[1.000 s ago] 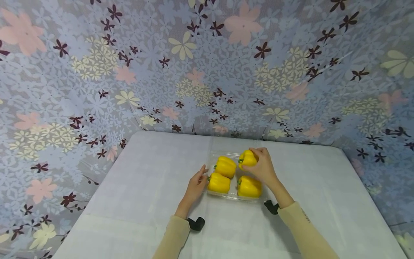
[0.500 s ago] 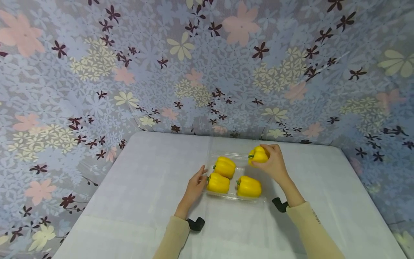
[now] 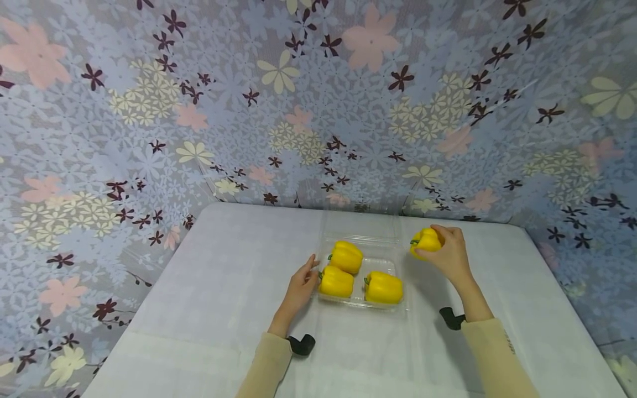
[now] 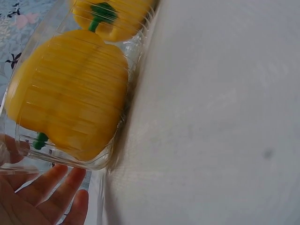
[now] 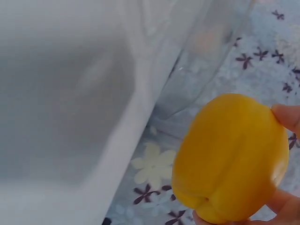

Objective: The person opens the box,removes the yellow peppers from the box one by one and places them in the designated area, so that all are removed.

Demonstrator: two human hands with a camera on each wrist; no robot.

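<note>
My right hand (image 3: 450, 254) grips a yellow bell pepper (image 3: 427, 242) between thumb and fingers, raised over the table to the right of a clear plastic container (image 3: 359, 302). In the right wrist view, the pepper's smooth yellow body (image 5: 232, 159) fills the lower right, with fingertips at its side and bottom. Three more yellow peppers lie in the container: two on the left, one at front right (image 3: 384, 287). With fingers relaxed, my left hand (image 3: 301, 282) rests against the container's left side. Its fingers (image 4: 65, 187) lie along the ribbed wall, near a pepper's green stem (image 4: 40, 140).
The container's clear lid (image 3: 360, 225) stands open behind it, toward the patterned wall (image 3: 298, 110). A white cloth (image 3: 239, 265) covers the table. Black wrist mounts (image 3: 302, 345) stick out from both sleeves.
My right hand has lifted the pepper from the container's back right and carried it to the right, past the container's edge. The left hand and the other peppers have stayed put.
</note>
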